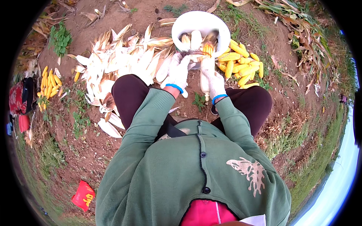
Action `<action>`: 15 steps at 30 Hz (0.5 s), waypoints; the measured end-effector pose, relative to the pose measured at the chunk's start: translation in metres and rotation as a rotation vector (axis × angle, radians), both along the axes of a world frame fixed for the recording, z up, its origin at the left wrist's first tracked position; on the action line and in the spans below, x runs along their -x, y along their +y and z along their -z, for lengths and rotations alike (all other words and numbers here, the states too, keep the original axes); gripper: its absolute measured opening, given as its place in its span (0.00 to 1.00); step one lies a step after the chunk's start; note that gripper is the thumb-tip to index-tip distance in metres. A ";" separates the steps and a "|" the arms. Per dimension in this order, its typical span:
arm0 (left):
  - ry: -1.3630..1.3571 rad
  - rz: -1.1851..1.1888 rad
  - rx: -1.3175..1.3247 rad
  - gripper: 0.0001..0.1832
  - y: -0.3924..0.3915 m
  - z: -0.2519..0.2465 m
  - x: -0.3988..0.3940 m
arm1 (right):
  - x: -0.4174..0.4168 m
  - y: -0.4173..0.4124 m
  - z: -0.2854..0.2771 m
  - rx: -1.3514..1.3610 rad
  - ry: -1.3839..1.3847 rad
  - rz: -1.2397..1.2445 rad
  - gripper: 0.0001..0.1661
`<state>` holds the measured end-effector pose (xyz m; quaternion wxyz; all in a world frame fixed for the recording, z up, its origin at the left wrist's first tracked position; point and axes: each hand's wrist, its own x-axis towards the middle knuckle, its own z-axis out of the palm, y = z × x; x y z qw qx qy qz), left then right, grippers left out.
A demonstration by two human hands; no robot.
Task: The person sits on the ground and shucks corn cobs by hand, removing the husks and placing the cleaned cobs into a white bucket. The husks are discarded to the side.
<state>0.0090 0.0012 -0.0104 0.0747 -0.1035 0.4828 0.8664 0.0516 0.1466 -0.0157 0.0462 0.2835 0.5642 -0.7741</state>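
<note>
My left hand [177, 70], in a white glove with a blue cuff, grips husk and dark silk [192, 52] at the side of a partly husked corn ear [208, 48]. My right hand [212, 76], gloved the same way, holds that ear near its base, and its yellow kernels face up. Both hands are at the near rim of a white plastic bucket [200, 16]. Inside the bucket lie ears in husk [196, 41], one with a dark, blurred tip. Below the bucket, a pale husk-covered ear [204, 82] hangs or lies beside my right hand; I cannot tell which.
Pale corn husks [127, 62] pile up left of the bucket. Bare yellow ears [240, 63] lie heaped at its right. Farther left are more ears [50, 83], a red bucket [24, 123] and a patterned bag [17, 96]. A red packet [84, 196] lies on the soil.
</note>
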 end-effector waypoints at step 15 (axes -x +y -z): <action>0.132 0.211 0.388 0.17 -0.004 -0.027 -0.009 | -0.006 0.002 0.014 0.316 -0.031 -0.072 0.21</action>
